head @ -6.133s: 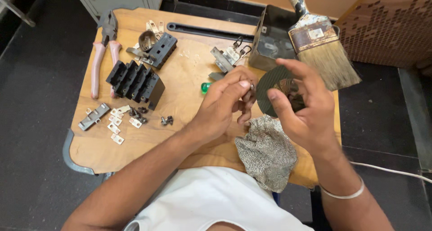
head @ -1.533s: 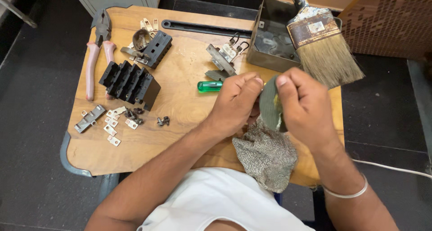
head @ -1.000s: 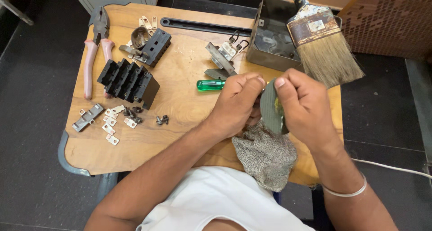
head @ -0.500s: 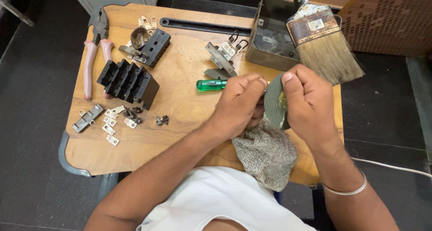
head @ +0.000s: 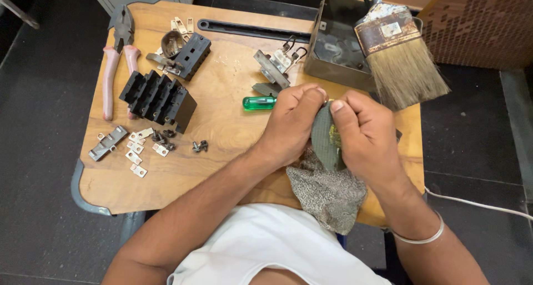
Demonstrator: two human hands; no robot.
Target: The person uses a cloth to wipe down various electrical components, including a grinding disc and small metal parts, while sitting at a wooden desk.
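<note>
The right hand (head: 363,135) is clenched around a dark green, flat rounded piece (head: 323,136), thumb pressed to its upper edge so the piece stands on edge between both hands, its broad face turned toward the left. The left hand (head: 291,121) is curled into a loose fist against that face, fingertips bearing on it; whether it pinches something small there I cannot tell. A speckled grey cloth (head: 327,193) hangs just under the hands at the near edge of the wooden worktop (head: 222,163), seemingly kept close for wiping.

Just beyond the left knuckles lies a screwdriver with a clear green handle (head: 259,103), within easy reach. Past it sits a small metal switch mechanism (head: 275,68), and to the right an open dark metal box (head: 338,40) with a broad paintbrush (head: 402,54) resting across its rim, bristles overhanging the worktop.

Farther left, parts look laid out by kind: a black ribbed block (head: 158,99), a smaller black block (head: 191,54), pink-handled pliers (head: 119,51), and small metal plates and screws (head: 141,149) spread near the left edge.
</note>
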